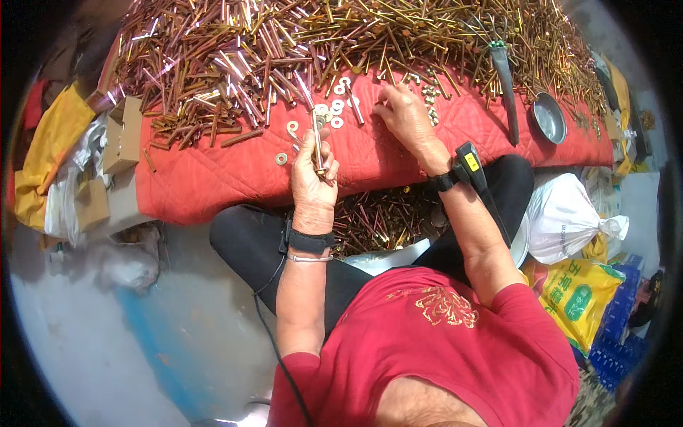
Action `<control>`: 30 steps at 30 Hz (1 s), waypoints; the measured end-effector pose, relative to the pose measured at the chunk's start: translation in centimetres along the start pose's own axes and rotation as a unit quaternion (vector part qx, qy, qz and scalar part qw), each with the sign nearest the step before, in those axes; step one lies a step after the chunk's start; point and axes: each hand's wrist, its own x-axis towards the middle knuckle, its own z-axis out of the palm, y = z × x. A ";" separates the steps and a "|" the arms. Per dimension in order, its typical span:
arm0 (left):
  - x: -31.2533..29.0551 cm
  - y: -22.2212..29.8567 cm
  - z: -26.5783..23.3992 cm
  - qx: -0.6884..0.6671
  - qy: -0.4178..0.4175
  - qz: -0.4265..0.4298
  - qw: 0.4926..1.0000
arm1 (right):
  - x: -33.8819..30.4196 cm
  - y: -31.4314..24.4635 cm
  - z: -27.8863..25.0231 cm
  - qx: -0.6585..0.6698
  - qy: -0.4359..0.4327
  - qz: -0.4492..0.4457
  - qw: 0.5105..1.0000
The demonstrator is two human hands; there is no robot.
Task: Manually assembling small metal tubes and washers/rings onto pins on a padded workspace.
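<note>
My left hand [313, 174] is closed around a long metal bolt [318, 146] standing roughly upright, its lower end showing below the fingers. Pale washers [337, 105] lie on the red quilted cloth [206, 178] just beyond that hand, and one washer [282, 159] lies to its left. To the right, my right hand [409, 121] hovers over or rests on the cloth with its fingers curled together; whatever is between the fingertips cannot be made out. Several small nuts [430, 96] lie in a cluster beside those fingertips.
A large heap of gold and pinkish bolts [235, 57] covers the far side. A green-handled tool [504, 85] and a metal bowl [548, 118] sit at the right. More bolts [377, 220] lie below the cloth's edge, between my legs. A white bag [565, 220] stands at the right.
</note>
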 end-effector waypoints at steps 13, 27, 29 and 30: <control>-3.0 0.2 1.3 0.192 -0.034 -0.007 0.981 | -1.5 -4.8 -2.8 0.468 -0.139 0.018 0.873; -3.4 1.2 1.9 0.158 -0.081 -0.081 0.981 | -0.8 -4.9 -4.8 0.440 -0.156 -0.120 0.876; -3.6 1.2 1.9 0.176 -0.082 -0.076 0.978 | -1.1 -5.3 -5.3 0.432 -0.180 -0.060 0.882; -3.6 1.3 2.0 0.195 -0.082 -0.070 0.975 | -1.1 -5.6 -5.5 0.422 -0.203 0.000 0.884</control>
